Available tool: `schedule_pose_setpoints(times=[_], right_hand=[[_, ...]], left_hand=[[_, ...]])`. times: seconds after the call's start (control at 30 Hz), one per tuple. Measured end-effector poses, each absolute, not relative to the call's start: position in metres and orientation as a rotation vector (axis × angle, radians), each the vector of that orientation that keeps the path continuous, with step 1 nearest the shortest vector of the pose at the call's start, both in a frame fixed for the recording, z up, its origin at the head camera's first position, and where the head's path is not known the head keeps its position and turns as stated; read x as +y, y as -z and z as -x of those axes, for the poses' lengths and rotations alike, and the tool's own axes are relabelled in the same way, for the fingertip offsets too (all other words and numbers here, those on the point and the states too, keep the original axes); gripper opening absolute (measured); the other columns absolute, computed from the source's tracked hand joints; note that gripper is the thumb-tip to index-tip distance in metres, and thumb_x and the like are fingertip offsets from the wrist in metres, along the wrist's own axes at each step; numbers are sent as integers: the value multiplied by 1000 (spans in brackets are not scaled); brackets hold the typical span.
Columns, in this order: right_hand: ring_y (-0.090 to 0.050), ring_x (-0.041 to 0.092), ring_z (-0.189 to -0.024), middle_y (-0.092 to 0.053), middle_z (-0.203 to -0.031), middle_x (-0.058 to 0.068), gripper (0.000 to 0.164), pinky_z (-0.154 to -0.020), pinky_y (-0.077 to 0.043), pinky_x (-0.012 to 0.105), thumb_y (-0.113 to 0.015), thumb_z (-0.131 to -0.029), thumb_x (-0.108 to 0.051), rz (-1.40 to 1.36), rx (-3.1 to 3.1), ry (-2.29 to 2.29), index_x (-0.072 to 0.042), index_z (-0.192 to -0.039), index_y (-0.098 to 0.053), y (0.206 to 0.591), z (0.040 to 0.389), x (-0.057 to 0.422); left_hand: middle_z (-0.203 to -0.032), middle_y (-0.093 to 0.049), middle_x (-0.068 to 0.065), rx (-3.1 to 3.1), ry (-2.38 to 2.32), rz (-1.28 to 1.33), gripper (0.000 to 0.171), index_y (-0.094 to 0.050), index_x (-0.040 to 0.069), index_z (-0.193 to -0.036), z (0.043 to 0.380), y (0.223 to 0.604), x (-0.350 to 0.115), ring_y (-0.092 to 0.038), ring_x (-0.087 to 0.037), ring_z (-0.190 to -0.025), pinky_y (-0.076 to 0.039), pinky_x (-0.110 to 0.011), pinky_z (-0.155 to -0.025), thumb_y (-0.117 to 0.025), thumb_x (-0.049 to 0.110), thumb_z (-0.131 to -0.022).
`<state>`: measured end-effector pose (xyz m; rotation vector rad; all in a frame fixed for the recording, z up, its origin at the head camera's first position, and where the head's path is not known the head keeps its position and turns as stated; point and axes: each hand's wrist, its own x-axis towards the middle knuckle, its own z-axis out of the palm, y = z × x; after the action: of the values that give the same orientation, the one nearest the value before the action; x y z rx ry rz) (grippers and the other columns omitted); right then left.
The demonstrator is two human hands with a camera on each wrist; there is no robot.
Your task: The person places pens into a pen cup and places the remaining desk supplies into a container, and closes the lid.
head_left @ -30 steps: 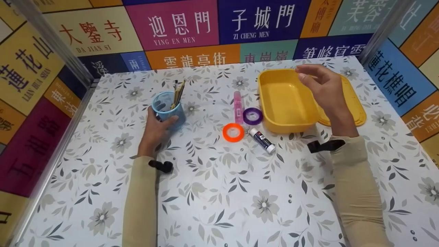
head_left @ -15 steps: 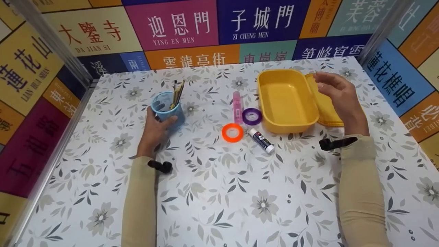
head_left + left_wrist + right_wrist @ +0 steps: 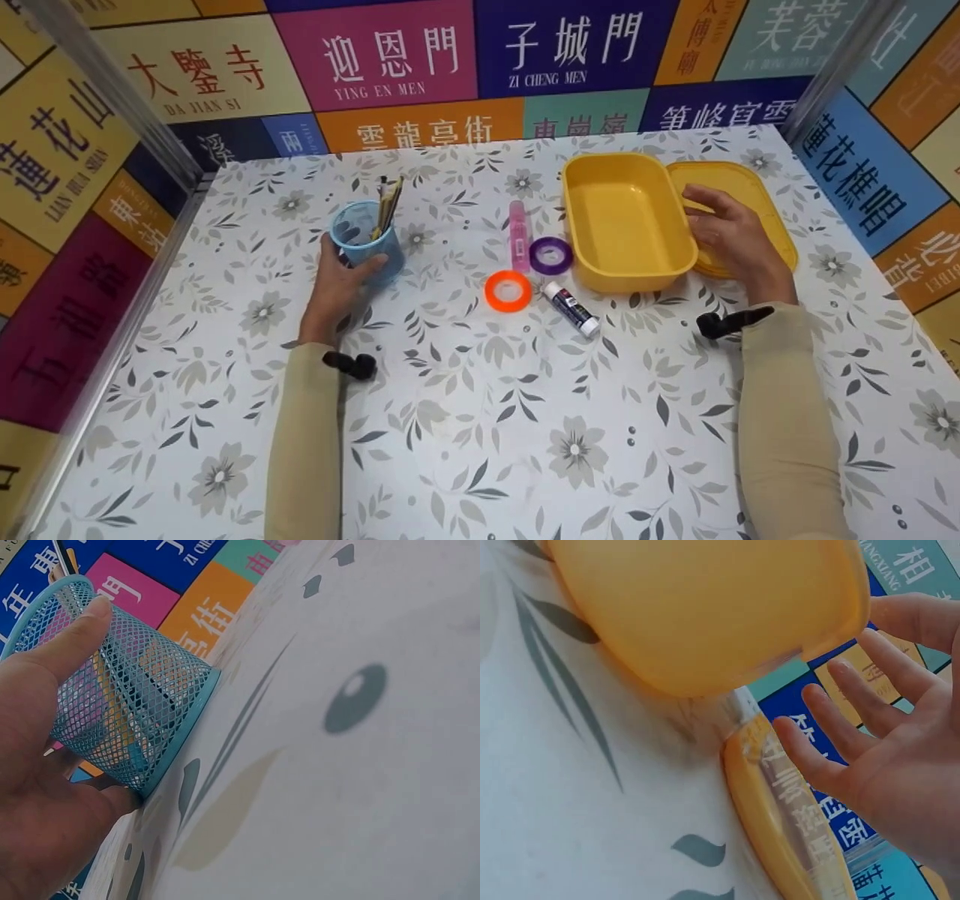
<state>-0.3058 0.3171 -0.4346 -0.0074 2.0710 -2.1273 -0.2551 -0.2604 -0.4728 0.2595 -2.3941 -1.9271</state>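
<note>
My left hand (image 3: pixel 339 281) grips a light blue mesh pencil cup (image 3: pixel 142 690) standing at the left of the table, thumb on its near side. Paintbrushes or pencils (image 3: pixel 388 206) lean inside the cup. Over on the right, my right hand (image 3: pixel 731 236) is beside the right wall of a yellow plastic box (image 3: pixel 630 281), its fingers spread in the right wrist view, with the fingertips right at the box's edge. The box has nothing inside. Its yellow lid (image 3: pixel 776 225) lies flat behind that hand, partly hidden by it.
Between cup and box lie a pink tube (image 3: pixel 519 236), a purple tape roll (image 3: pixel 551 256), an orange tape roll (image 3: pixel 508 291) and a glue stick (image 3: pixel 571 308). A floral cloth covers the table, with printed panels (image 3: pixel 397 56) along its back and sides.
My right hand has moved from over the box's far right corner, out to the right, then down beside its right wall. My left hand stays on the pencil cup.
</note>
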Motion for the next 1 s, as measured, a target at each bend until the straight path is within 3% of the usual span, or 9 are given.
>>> schedule_pose_setpoints(times=[0.17,0.4,0.7,1.0], right_hand=[[-47,18,-135,-30,-164,-1,60,-88,-54,12,-65,-97,-15,-56,2082,2007,-29,-152,-43,436,305,319],[-54,18,-128,-35,-162,0,56,-92,-55,17,-61,-99,-10,-51,2017,2015,-21,-151,-45,436,304,320],[-52,23,-134,-31,-165,-3,59,-94,-55,20,-60,-101,-17,-7,2022,1874,-26,-155,-39,431,301,324],[-64,8,-117,-33,-163,4,61,-90,-57,20,-61,-100,-17,6,2122,1770,-22,-156,-37,426,305,326]], left_hand=[[-163,-29,-5,-2409,1926,-285,94,-19,26,-155,255,472,-260,-25,-24,-154,-26,-40,-126,-82,30,-84],[-163,-29,-4,-2418,1932,-319,95,-19,27,-155,256,471,-260,-25,-22,-154,-25,-39,-126,-83,30,-83],[-164,-27,-3,-2424,1936,-348,98,-17,28,-156,257,469,-260,-23,-22,-155,-23,-38,-127,-82,30,-83],[-164,-27,-4,-2446,1916,-326,97,-16,26,-156,254,467,-260,-23,-22,-155,-24,-40,-127,-81,31,-84]])
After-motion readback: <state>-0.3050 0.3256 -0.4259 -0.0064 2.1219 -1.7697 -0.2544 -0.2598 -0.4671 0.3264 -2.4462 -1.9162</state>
